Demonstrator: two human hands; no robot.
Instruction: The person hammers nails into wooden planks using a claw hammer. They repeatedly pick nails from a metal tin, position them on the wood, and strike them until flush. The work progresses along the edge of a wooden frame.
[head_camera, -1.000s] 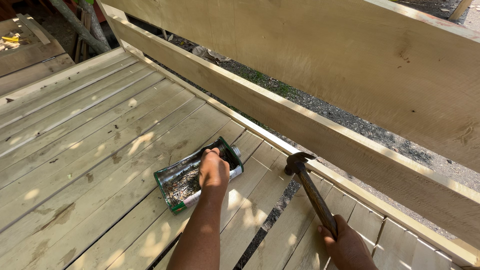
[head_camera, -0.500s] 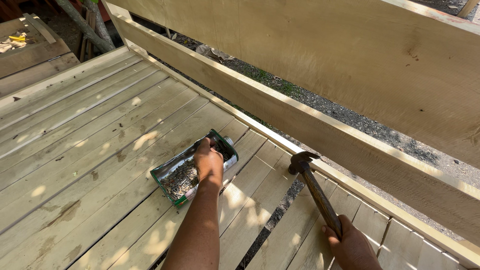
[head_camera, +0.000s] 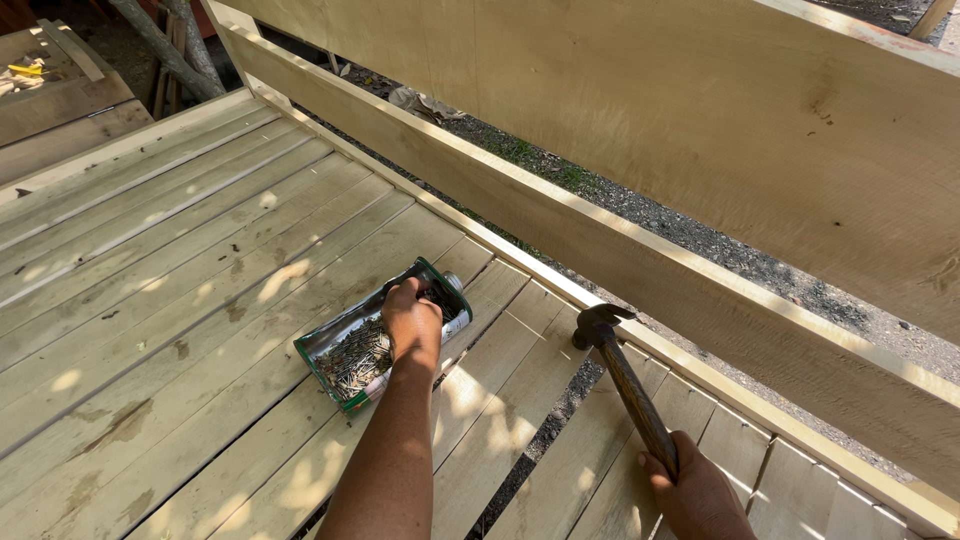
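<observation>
Looking down from head height, the view shows a person's two bare arms over a deck of pale wooden planks (head_camera: 180, 300) dappled with sunlight. The left hand (head_camera: 412, 322) reaches into a cut-open metal can (head_camera: 350, 352) with green edges, lying on its side on the planks and filled with small nails (head_camera: 352, 362). The hand rests over the can's far end, nearer the upper right, fingers curled down inside it; whether they pinch a nail cannot be told, as the fingertips are hidden. The heap of nails lies just below and to the left of the hand, at the open near end of the can. The right hand (head_camera: 695, 495), at the lower right edge of the view, is clenched around the wooden handle of a hammer (head_camera: 625, 375). The hammer slants up and to the left, its dark metal head near the deck's edge, well apart from the can. Between the two arms, a dark gap (head_camera: 545, 430) runs between planks, showing ground beneath. Along the deck's far side run a long horizontal board (head_camera: 600, 250) and a wide plywood panel (head_camera: 700, 110) above it, with gravel (head_camera: 720, 240) visible between them.
</observation>
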